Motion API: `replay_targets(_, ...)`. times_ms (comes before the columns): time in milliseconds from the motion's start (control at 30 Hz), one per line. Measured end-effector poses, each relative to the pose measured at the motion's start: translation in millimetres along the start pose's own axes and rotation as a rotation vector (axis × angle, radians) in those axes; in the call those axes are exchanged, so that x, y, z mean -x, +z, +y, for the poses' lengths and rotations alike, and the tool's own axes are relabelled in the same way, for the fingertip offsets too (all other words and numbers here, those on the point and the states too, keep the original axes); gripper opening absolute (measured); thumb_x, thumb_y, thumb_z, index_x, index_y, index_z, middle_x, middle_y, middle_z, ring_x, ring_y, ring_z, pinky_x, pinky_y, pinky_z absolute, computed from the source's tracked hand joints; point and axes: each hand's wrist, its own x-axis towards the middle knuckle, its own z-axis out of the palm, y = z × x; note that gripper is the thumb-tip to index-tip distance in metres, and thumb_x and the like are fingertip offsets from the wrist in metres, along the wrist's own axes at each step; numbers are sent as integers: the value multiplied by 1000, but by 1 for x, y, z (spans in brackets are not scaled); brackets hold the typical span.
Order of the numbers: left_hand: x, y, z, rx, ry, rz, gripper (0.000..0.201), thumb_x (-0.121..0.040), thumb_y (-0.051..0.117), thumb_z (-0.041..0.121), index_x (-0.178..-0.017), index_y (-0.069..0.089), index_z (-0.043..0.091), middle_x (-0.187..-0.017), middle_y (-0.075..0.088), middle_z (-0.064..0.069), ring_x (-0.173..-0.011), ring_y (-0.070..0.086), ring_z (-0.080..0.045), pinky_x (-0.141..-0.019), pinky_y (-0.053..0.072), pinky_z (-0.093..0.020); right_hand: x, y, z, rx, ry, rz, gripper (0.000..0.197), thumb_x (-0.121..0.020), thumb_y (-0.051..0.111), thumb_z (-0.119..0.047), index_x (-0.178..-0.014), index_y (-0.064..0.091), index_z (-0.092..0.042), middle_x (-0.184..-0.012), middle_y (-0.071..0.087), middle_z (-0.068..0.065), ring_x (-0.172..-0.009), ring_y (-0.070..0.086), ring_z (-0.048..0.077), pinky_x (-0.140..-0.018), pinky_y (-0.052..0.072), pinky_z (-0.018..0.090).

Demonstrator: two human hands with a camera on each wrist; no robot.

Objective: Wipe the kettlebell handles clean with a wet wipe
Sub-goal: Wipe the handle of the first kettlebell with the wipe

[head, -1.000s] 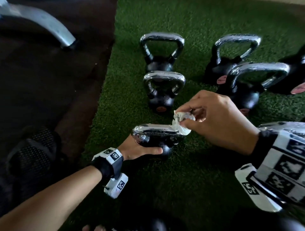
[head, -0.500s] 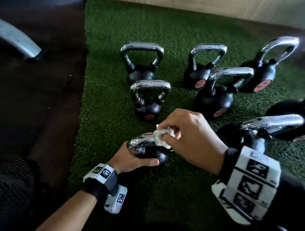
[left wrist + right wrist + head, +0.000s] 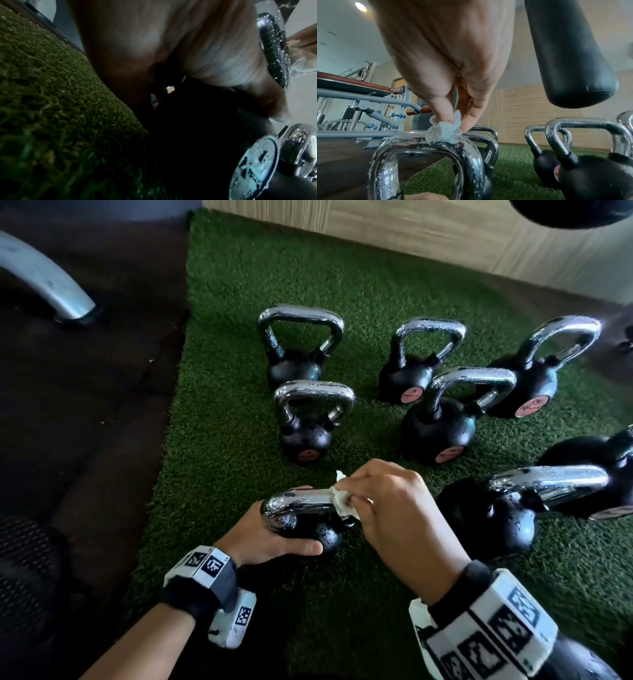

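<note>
A small black kettlebell (image 3: 325, 537) with a chrome handle (image 3: 298, 503) stands on the green turf close in front of me. My left hand (image 3: 274, 539) grips its black body, thumb across the front. My right hand (image 3: 383, 508) pinches a crumpled white wet wipe (image 3: 340, 503) and presses it on the right end of the handle. In the right wrist view the wipe (image 3: 443, 132) sits bunched on top of the wet handle (image 3: 423, 146) between thumb and fingers. In the left wrist view the palm (image 3: 171, 47) covers the dark body beside the droplet-covered handle (image 3: 272, 52).
Several other chrome-handled kettlebells stand on the turf (image 3: 222, 405) behind and to the right, the nearest one (image 3: 496, 518) just right of my right hand. A dark floor (image 3: 85, 405) with a grey machine leg (image 3: 44, 282) lies left. A black punching bag (image 3: 570, 54) hangs overhead.
My right hand has slid the wipe along the handle toward the left, then rests it at the right end. The head view has moved back and up, bringing more kettlebells into sight.
</note>
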Motion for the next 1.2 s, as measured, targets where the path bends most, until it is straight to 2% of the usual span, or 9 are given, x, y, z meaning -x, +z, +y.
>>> replay_targets(133, 0, 0, 0, -21, -25, -6, 77, -62, 97, 46, -129, 59, 54, -130, 64, 31, -124, 57, 11, -94, 39, 2, 7, 3, 18, -56, 5, 94, 24, -87, 62, 6, -86, 79, -12, -89, 69, 3, -83, 66, 17, -76, 56, 37)
replay_targets(233, 0, -1, 0, -44, -46, -6, 79, -60, 98, 48, -128, 58, 53, -126, 65, 34, -119, 57, 15, -91, 38, 4, 6, 1, 33, -33, 84, 116, 27, -87, 63, 6, -93, 81, -12, -87, 72, 4, -74, 65, 12, -74, 54, 24)
replay_targets(367, 0, -3, 3, -53, -44, -8, 77, -59, 98, 47, -124, 58, 60, -127, 63, 36, -120, 56, 17, -91, 37, 5, 7, -3, 38, -30, 49, 153, 18, -75, 71, 5, -77, 77, -12, -72, 73, 2, -64, 64, 11, -64, 52, 29)
replay_targets(500, -2, -3, 13, -62, -18, -49, 75, -64, 96, 45, -128, 59, 58, -133, 62, 31, -126, 55, 12, -97, 39, 1, 1, -1, 47, -62, 187, 104, 26, -78, 74, 1, -88, 83, -22, -81, 77, -8, -60, 58, -11, -62, 41, -1)
replay_targets(600, -3, -2, 16, -88, 7, -85, 74, -70, 94, 42, -135, 59, 49, -139, 61, 26, -132, 53, 6, -102, 38, -3, 1, 2, 55, -35, 216, -30, 22, -83, 76, -7, -94, 83, -25, -81, 77, -8, -69, 62, -4, -63, 42, 1)
replay_targets(867, 2, 0, 18, -106, 24, -78, 69, -69, 94, 34, -116, 58, 71, -121, 60, 46, -114, 53, 25, -88, 35, 8, -2, 21, 69, -80, 298, -74, 14, -77, 82, -13, -89, 82, -21, -76, 73, -5, -71, 63, 6, -59, 42, 7)
replay_targets(967, 4, 2, 21, -91, 58, -61, 68, -69, 93, 35, -119, 59, 68, -125, 61, 42, -117, 54, 22, -91, 36, 6, -1, 38, 71, -114, 366, -84, 14, -74, 81, -10, -84, 81, -20, -76, 74, -3, -77, 67, 11, -63, 45, 13)
replay_targets(1067, 6, 0, 21, -105, 53, -82, 73, -66, 95, 37, -126, 59, 61, -132, 62, 33, -124, 54, 15, -99, 38, 0, -1, 45, 76, -175, 406, -87, 17, -71, 83, -8, -78, 79, -23, -71, 72, -7, -75, 66, 9, -59, 43, 6)
replay_targets(1200, 11, -30, 26, -382, -31, -210, 71, -70, 94, 35, -130, 59, 51, -138, 60, 27, -132, 51, 7, -109, 36, -8, 0, 31, 84, -167, 408, -92, 18, -70, 89, -15, -83, 81, -27, -73, 72, -12, -75, 65, 5, -60, 41, 3)
